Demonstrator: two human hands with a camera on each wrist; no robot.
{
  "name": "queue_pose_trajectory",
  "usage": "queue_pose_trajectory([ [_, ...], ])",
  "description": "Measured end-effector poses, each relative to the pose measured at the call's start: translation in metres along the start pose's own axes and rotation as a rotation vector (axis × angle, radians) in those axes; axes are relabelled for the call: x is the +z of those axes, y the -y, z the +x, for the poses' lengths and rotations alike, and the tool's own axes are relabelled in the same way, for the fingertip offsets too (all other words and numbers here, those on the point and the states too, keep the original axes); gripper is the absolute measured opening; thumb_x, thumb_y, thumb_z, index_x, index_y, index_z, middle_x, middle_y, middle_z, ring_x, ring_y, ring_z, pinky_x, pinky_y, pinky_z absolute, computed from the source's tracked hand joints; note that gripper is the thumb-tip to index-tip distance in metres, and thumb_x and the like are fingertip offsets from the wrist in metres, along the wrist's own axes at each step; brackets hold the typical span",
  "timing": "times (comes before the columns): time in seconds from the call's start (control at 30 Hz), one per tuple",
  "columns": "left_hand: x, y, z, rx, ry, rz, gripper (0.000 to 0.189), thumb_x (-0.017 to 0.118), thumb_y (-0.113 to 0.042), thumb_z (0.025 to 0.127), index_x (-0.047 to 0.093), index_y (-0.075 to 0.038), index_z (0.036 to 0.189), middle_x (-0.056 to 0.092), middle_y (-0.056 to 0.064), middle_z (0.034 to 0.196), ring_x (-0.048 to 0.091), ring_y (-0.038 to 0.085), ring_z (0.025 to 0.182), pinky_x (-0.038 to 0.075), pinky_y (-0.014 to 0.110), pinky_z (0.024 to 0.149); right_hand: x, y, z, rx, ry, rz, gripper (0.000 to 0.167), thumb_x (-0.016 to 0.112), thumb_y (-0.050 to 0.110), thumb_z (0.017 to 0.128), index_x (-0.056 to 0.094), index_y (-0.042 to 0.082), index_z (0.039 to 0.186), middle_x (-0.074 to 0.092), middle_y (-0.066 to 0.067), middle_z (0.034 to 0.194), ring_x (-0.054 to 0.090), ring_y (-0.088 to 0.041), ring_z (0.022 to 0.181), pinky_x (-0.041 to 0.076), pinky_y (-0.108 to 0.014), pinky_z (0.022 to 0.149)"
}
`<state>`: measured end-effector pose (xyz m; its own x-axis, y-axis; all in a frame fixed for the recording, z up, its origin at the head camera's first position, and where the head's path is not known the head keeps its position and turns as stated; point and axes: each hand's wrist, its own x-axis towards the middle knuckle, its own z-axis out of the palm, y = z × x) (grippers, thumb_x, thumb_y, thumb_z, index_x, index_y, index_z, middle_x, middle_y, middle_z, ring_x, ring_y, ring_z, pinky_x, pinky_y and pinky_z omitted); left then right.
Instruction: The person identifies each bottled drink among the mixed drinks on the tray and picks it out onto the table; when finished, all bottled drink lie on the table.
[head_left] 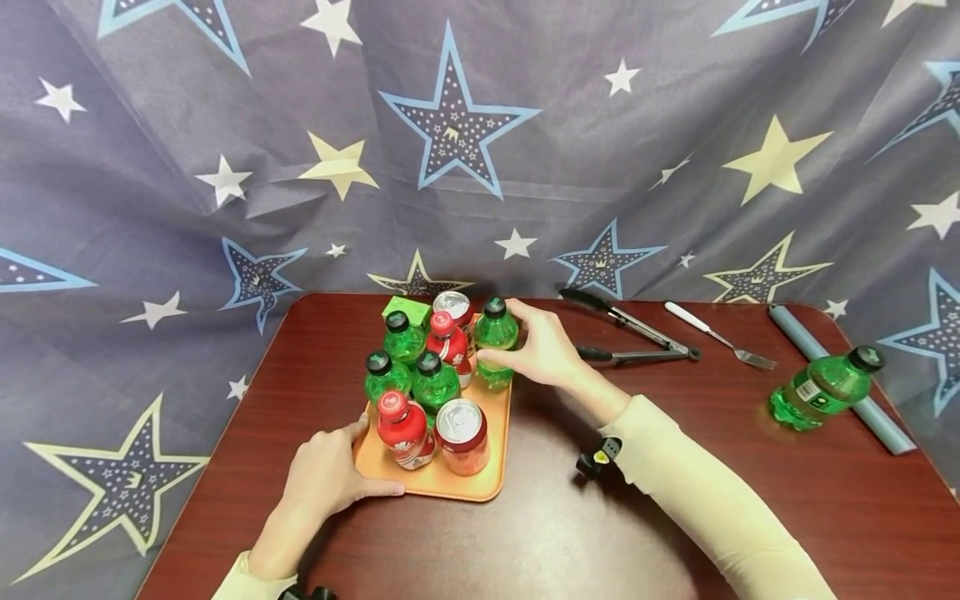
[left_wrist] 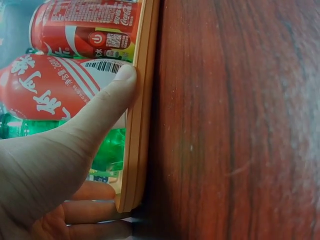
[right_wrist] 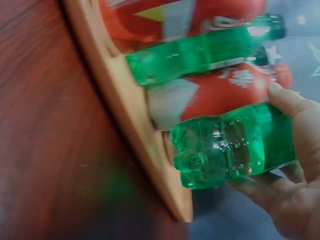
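Note:
An orange tray (head_left: pixel 491 488) carries two red cola bottles (head_left: pixel 405 429), two red cans (head_left: pixel 461 442) and several green soda bottles (head_left: pixel 435 383) with black caps. My left hand (head_left: pixel 324 471) grips the tray's near left corner. In the left wrist view its thumb (left_wrist: pixel 107 97) lies against the rim beside a red bottle, with the other fingers round the corner. At the tray's far right, my right hand (head_left: pixel 543 346) holds a green soda bottle (head_left: pixel 495 333) upright. The right wrist view shows this bottle's base (right_wrist: pixel 185 155) close over the tray, next to a red bottle.
A green box (head_left: pixel 407 310) is at the tray's far left. Black-tipped tongs (head_left: pixel 645 329) and a white-handled fork (head_left: pixel 708 332) lie right of the tray. Farther right, another green bottle (head_left: pixel 825 390) lies tilted against a grey-blue roll (head_left: pixel 877 425). A star-patterned cloth (head_left: pixel 450 225) hangs behind the table.

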<state>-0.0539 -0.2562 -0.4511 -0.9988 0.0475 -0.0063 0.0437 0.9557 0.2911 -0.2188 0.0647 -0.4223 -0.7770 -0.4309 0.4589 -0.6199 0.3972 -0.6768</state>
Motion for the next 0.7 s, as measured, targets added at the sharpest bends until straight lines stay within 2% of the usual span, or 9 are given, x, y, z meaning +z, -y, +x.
queue_pose_trajectory([
  [0.17,0.000,0.001,0.000,0.005,0.010,0.001,0.121,0.093,-0.078,0.051,0.068,0.001,0.139,0.077,0.026,0.116,0.074,0.041,0.089,0.059,0.056,0.075,-0.024,0.011,0.003,0.003,-0.031,-0.033,0.050,0.098,0.034,0.077,0.069,0.015,0.113,0.076,0.001,0.088,0.073,-0.013,0.071,0.061,-0.033,0.068],
  [0.37,-0.002,0.001,0.000,0.005,0.014,0.005,0.122,0.094,-0.077,0.051,0.067,0.002,0.140,0.077,0.026,0.116,0.074,0.041,0.090,0.059,0.057,0.075,-0.061,0.025,0.002,-0.007,-0.097,-0.101,0.048,0.098,0.033,0.076,0.070,0.016,0.112,0.079,0.001,0.088,0.078,-0.012,0.078,0.061,-0.039,0.072],
  [0.6,-0.003,0.001,-0.001,0.009,0.019,0.010,0.123,0.094,-0.078,0.051,0.067,0.003,0.140,0.077,0.027,0.115,0.074,0.041,0.089,0.059,0.057,0.075,-0.107,0.038,-0.008,0.034,-0.182,-0.225,0.050,0.099,0.034,0.074,0.071,0.016,0.112,0.080,-0.001,0.088,0.079,-0.017,0.080,0.058,-0.036,0.070],
  [0.7,-0.002,0.002,-0.001,0.014,0.014,0.008,0.122,0.094,-0.077,0.051,0.067,0.002,0.139,0.077,0.027,0.115,0.074,0.041,0.088,0.059,0.057,0.075,-0.126,0.042,-0.015,0.060,-0.216,-0.275,0.049,0.099,0.033,0.074,0.072,0.015,0.110,0.079,-0.003,0.085,0.079,-0.019,0.078,0.055,-0.031,0.070],
])
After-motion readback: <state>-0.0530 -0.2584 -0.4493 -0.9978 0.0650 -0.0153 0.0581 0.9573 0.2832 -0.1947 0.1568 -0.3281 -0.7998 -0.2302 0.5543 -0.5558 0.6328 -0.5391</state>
